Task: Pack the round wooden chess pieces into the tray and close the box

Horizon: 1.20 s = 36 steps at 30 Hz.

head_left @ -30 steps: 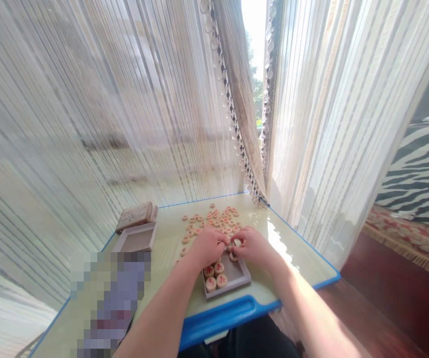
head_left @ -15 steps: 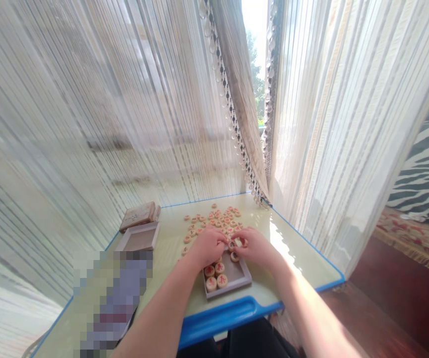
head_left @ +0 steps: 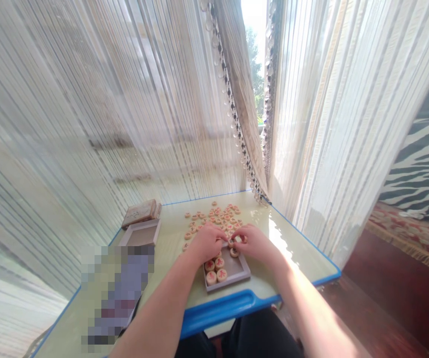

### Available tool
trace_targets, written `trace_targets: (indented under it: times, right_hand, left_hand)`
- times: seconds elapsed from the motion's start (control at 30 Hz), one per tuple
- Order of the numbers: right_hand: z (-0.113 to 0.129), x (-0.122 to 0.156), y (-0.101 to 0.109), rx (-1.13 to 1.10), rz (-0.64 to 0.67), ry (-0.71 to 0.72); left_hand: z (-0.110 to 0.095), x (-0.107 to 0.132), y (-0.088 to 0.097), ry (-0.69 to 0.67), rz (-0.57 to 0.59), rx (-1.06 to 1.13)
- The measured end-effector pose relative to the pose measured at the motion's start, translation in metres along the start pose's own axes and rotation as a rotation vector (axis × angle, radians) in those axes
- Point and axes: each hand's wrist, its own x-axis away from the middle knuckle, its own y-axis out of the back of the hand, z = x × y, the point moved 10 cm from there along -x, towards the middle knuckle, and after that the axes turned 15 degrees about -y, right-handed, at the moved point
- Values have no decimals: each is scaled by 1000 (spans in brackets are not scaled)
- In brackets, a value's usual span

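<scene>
Over the back of a shallow grey box [head_left: 229,284], both my hands work close together. My right hand [head_left: 255,243] is closed, its fingertips on a round Chinese chess piece [head_left: 231,242] with a dark character. My left hand [head_left: 207,242] is curled with its fingertips pressed together beside that piece; whatever it pinches is hidden. Inside the box, red-marked chess pieces [head_left: 220,275] stand at the left side, partly under my left hand. Another dark-marked piece [head_left: 234,252] lies at the box's back right, just below my right fingertips.
Several loose chess pieces [head_left: 217,214] are scattered behind my hands on the blue-edged table [head_left: 292,268]. At the left stand an open grey box part [head_left: 141,233], a worn brown box [head_left: 139,212] and a pixelated flat object [head_left: 123,288]. String curtains [head_left: 311,124] hang around the table.
My hands stay almost in place at the box's back edge, with slight finger movement around the dark-marked piece. The whole view has shifted a little.
</scene>
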Motion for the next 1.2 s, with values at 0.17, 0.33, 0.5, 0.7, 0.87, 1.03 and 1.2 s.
trace_targets:
  times: [0.17, 0.33, 0.5, 0.7, 0.87, 1.03, 1.2]
  right_hand:
    - [1, 2, 2, -7, 1, -4]
    - [1, 2, 6, -48, -40, 4]
    - [-14, -3, 18, -122, -157, -86]
    - [-40, -10, 26, -143, -274, -187]
    - [-26, -16, 18, -149, -230, -125]
    - [35, -30, -5, -50, 12, 73]
    - [65, -57, -28, 59, 170, 179]
  left_hand:
    - [0, -1, -1, 17, 16, -3]
    - [9, -1, 6, 71, -44, -46]
    - [37, 10, 31, 255, -220, -150]
    - [72, 31, 56, 487, -375, -81]
    - [105, 63, 66, 762, -551, 142]
    - [118, 75, 66, 794, -640, 337]
    - [122, 86, 70, 840, -607, 230]
